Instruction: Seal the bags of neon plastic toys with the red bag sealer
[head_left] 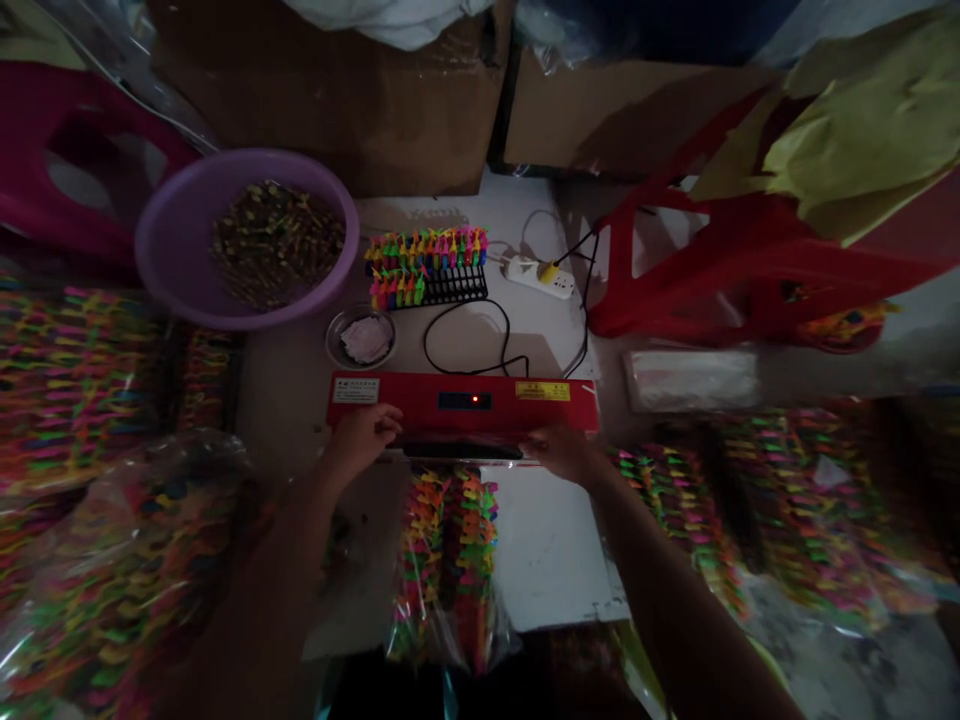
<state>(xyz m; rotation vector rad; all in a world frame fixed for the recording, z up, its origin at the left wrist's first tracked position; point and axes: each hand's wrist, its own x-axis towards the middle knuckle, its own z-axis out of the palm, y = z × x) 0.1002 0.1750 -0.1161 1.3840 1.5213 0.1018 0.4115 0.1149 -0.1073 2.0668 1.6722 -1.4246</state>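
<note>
A long red heat sealer (510, 386) lies across the white table, its small red light lit. A clear plastic bag (450, 615) packed with rows of small colourful plastic toys (471, 530) lies in front of it, its upper edge stretched over the sealer's dark bar (461, 450). My left hand (365, 437) is closed at the left end of that edge, fingers pinched together. At the right end, my right hand (562, 450) pinches the bag's edge, low against the sealer's front. The room is dim, and the film between the fingers is hard to see.
Behind the sealer are a metal dish (361, 337) with pale slips, a black rack (456, 284) of toys and a power strip (538, 277) with cables. A purple basin (247, 240) stands back left, a red stool (675, 260) right. Filled bags (135, 560) flank both sides.
</note>
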